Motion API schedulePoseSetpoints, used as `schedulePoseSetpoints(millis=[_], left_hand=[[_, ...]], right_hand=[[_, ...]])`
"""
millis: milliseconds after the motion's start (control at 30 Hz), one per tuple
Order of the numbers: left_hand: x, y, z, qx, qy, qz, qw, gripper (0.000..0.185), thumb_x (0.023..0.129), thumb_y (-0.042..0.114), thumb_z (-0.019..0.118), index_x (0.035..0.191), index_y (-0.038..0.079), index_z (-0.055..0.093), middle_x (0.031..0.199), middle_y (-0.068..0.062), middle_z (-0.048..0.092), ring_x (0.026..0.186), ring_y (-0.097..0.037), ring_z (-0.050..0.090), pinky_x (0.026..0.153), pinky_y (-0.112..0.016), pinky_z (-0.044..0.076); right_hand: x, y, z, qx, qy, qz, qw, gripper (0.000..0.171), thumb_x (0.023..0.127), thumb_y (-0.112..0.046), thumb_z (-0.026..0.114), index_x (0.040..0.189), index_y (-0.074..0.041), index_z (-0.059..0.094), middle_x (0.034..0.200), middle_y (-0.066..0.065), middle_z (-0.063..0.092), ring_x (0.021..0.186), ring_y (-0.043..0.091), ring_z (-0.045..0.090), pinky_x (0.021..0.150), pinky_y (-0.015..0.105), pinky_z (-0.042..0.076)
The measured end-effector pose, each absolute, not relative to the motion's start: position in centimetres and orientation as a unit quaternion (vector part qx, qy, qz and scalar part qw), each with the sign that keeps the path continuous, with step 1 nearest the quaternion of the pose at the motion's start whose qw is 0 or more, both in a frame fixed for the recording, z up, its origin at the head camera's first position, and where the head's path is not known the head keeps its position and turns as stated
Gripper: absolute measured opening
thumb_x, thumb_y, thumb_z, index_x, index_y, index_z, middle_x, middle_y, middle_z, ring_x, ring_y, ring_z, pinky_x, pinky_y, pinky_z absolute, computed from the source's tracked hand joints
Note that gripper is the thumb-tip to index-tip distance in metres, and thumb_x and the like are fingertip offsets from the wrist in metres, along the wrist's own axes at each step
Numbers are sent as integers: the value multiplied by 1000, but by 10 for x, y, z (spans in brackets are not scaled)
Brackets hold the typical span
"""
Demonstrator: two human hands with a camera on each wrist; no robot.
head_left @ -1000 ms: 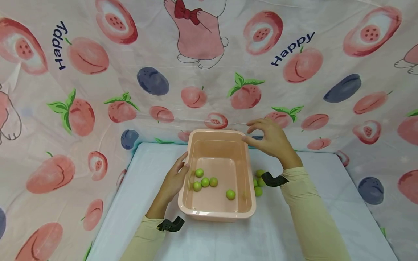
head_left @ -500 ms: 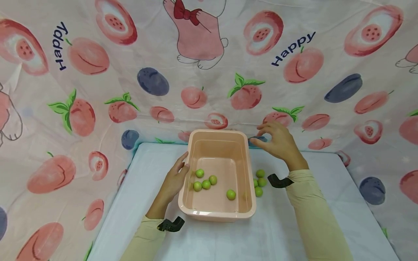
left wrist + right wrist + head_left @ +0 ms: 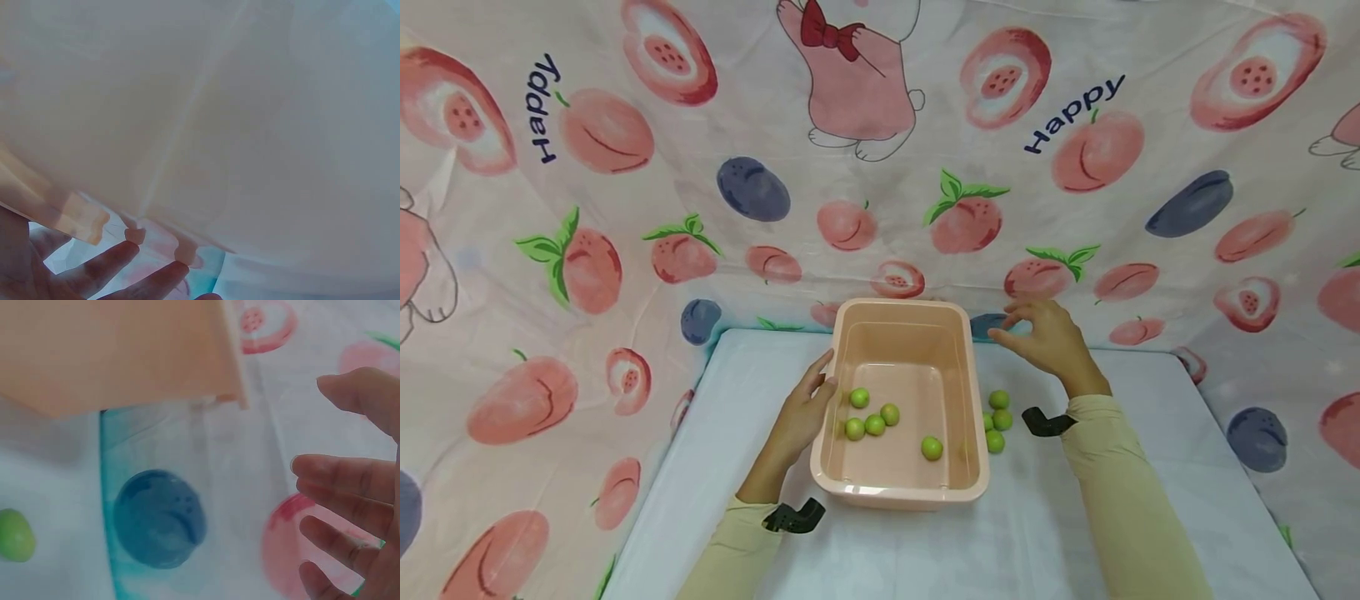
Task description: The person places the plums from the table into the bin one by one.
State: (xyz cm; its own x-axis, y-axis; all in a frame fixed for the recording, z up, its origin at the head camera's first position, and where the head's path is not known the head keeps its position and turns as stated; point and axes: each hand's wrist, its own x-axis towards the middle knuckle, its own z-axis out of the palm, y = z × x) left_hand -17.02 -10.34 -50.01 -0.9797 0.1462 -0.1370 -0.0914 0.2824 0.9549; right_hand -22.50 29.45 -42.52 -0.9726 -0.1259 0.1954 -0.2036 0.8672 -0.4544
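A pink plastic tub (image 3: pixel 897 498) stands on the white table (image 3: pixel 1157 433). Several small green balls (image 3: pixel 874 424) lie on its floor. My left hand (image 3: pixel 807 407) rests with straight fingers against the tub's left wall; in the left wrist view that tub wall (image 3: pixel 237 112) fills the frame above my fingers (image 3: pixel 103 265). My right hand (image 3: pixel 1042 337) hovers just past the tub's far right corner, fingers loosely bent, holding nothing. The right wrist view shows the tub corner (image 3: pixel 125 350) and my empty fingers (image 3: pixel 350 487). Three more green balls (image 3: pixel 998 400) lie on the table beside the tub's right wall.
Fruit-printed cloth (image 3: pixel 880 167) hangs behind and along both sides of the table. A blue plum print (image 3: pixel 159 519) lies beneath my right hand, with one green ball (image 3: pixel 12 534) at that view's left edge. My right sleeve (image 3: pixel 1120 500) lies over the table's right half.
My right hand has drifted right and lower, away from the tub's far right corner. The left hand, the tub and the balls have stayed put.
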Motion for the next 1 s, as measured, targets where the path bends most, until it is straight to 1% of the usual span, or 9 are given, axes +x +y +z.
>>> schedulePoseSetpoints(millis=[167,300,433,533,700,800,867,933,1000], left_hand=[[-169,-102,-499,11,798,595,96,50,107,43,46,155,49,34,163,-14,36,145,-42,42,111,-62,42],[-169,-101,-497,8,798,595,98,49,107,43,46,154,51,34,164,-12,35,148,-41,38,112,-62,40],[-169,-101,-498,8,800,593,97,50,107,43,46,155,50,34,164,-13,36,146,-42,40,111,-62,42],[-169,-101,-498,7,801,591,97,50,107,43,46,155,50,34,163,-13,37,144,-42,43,110,-62,43],[-170,-101,-498,6,800,592,98,50,107,44,46,155,51,34,164,-12,36,145,-42,43,109,-61,44],[-170,-101,-499,8,799,593,96,50,107,43,46,155,49,34,163,-14,36,144,-43,43,108,-61,45],[-170,-102,-499,10,799,594,95,51,107,42,46,156,48,34,163,-15,36,144,-43,44,108,-61,45],[-170,-102,-499,10,799,594,94,51,107,42,46,156,47,34,163,-16,36,143,-44,44,109,-61,45],[-169,-102,-499,8,799,594,95,50,107,43,46,156,48,34,163,-14,36,144,-43,44,109,-61,44]], right_hand=[[-229,304,-447,77,-966,239,64,44,89,-52,74,92,-8,77,132,15,68,129,41,53,98,66,48],[-229,310,-463,67,-967,241,51,45,88,-52,74,92,-7,76,129,19,69,126,42,56,101,65,48],[-229,314,-477,45,-970,237,37,44,88,-51,73,95,-8,77,129,19,68,125,42,56,101,64,48],[-228,315,-488,27,-972,232,20,45,88,-53,72,96,-9,76,128,18,68,124,40,57,97,63,50],[-228,316,-507,12,-972,234,-3,48,88,-56,71,96,-10,76,125,17,70,119,37,60,91,57,54],[-227,316,-516,7,-972,234,-16,50,87,-58,70,96,-9,76,123,18,71,111,35,62,84,54,56],[-227,316,-522,1,-972,232,-26,52,87,-59,70,97,-9,75,122,18,71,108,34,63,82,52,56],[-225,316,-528,-9,-972,230,-40,54,87,-60,69,99,-8,75,121,18,71,105,33,63,83,52,56],[-225,317,-533,-18,-972,228,-53,55,88,-60,69,102,-7,74,123,18,70,108,33,62,87,53,55]])
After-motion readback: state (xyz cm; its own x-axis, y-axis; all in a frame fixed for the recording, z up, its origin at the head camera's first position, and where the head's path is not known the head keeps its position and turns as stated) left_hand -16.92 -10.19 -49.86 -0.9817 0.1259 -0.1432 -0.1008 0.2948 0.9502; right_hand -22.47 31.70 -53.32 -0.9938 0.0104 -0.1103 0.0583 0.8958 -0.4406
